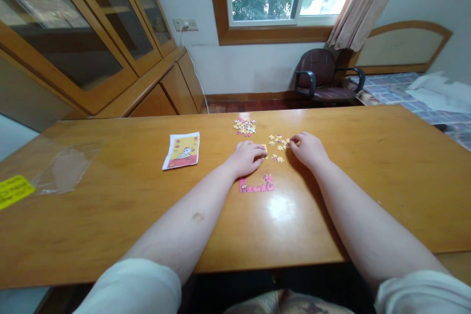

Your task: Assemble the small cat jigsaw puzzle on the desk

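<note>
My left hand [249, 158] rests on the table with fingers bent but apart. Its fingertips touch a small strip of yellow puzzle pieces [264, 148], partly covered by the hand. To its right, my right hand [309, 150] pinches a puzzle piece at the edge of a loose scatter of yellow puzzle pieces [280, 147]; the fingers mostly hide it. Just below my left hand lies a joined pink puzzle section [257, 188], shaped like a U with short sides. A further heap of mixed puzzle pieces [245, 126] lies beyond both hands.
A picture sheet [186, 151] showing a white animal lies left on the wooden table [128, 216]. Farther left are a clear plastic bag [69, 169] and a yellow label [14, 191]. Behind the table stand a glass-door cabinet [147, 76], an armchair [319, 76] and a bed [397, 86].
</note>
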Motion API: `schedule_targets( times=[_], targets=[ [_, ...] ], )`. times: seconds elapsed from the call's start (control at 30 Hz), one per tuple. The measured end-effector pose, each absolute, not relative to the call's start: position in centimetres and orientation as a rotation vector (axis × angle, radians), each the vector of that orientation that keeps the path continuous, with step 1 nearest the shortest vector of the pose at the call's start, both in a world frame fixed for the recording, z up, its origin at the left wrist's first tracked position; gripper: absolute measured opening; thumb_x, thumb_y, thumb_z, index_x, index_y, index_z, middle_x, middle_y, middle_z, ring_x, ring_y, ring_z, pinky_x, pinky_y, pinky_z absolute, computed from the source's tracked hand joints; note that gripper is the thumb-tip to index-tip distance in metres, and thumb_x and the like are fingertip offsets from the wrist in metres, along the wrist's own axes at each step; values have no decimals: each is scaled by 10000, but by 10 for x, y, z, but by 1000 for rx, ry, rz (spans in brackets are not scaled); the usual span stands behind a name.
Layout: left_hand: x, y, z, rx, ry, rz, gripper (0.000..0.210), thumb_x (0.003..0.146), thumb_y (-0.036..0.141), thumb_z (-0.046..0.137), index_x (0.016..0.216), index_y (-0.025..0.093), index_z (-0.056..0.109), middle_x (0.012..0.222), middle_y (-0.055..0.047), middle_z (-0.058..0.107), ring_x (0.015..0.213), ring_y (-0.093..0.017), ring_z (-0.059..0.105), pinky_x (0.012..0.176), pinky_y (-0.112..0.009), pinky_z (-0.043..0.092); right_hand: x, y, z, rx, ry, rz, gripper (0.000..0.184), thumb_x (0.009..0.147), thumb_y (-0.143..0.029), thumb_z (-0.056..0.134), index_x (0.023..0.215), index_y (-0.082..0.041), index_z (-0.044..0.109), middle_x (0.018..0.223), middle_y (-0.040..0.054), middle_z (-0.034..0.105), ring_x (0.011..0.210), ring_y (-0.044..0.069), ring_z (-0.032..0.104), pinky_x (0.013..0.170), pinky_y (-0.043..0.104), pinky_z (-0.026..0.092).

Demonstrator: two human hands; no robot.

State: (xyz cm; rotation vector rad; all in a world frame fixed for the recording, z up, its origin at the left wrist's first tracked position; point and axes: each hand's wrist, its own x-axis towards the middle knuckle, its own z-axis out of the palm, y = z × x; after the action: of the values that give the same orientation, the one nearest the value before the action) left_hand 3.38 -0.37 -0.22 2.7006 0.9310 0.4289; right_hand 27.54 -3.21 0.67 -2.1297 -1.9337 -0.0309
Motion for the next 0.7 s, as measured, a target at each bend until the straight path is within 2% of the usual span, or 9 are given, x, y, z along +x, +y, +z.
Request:
schedule_targets(
  times=[0.17, 0.27, 0.43, 0.57, 0.7],
  targets=[
    [34, -5, -1, 2695, 934, 395, 288, 874, 287, 480, 1075, 292, 686, 1195, -2, 672, 1088, -224, 524, 982, -420, 346, 276, -28, 2, -2095, -1934, -11, 263, 872, -278, 495, 972, -178, 717, 1028, 91, 699, 957, 231, 609, 831, 310, 420],
    [35, -5, -1, 2686, 930, 403, 292, 870, 288, 482, 1082, 286, 683, 1193, -9, 672, 1089, -226, 524, 982, -422, 345, 276, -27, -1, -2045, -1994, 16, 312, 898, -314, 475, 1070, -174, 694, 1123, 95, 686, 1026, 255, 582, 898, 349, 403],
    [34, -5, -1, 2671, 890, 422, 289, 864, 283, 485, 1067, 294, 691, 1198, -12, 667, 1107, -226, 513, 994, -425, 340, 270, -25, -9, -1917, -2132, 125, 426, 931, -396, 438, 1312, -249, 559, 1401, 48, 527, 1224, 303, 458, 1014, 460, 319],
    [33, -6, 0, 2666, 882, 423, 278, 847, 242, 492, 1035, 284, 692, 1158, -3, 686, 1073, -219, 525, 990, -423, 344, 268, -25, -11, -1857, -2101, 158, 488, 943, -377, 405, 1389, -191, 473, 1371, 99, 550, 1236, 293, 457, 1030, 460, 311],
    [34, -7, 1, 2664, 879, 426, 273, 842, 239, 492, 1027, 274, 690, 1138, -2, 695, 1064, -219, 532, 985, -421, 350, 271, -23, -8, -1860, -2019, 120, 407, 932, -300, 395, 1268, -179, 592, 1260, 102, 633, 1152, 285, 520, 997, 440, 344]
  ],
)
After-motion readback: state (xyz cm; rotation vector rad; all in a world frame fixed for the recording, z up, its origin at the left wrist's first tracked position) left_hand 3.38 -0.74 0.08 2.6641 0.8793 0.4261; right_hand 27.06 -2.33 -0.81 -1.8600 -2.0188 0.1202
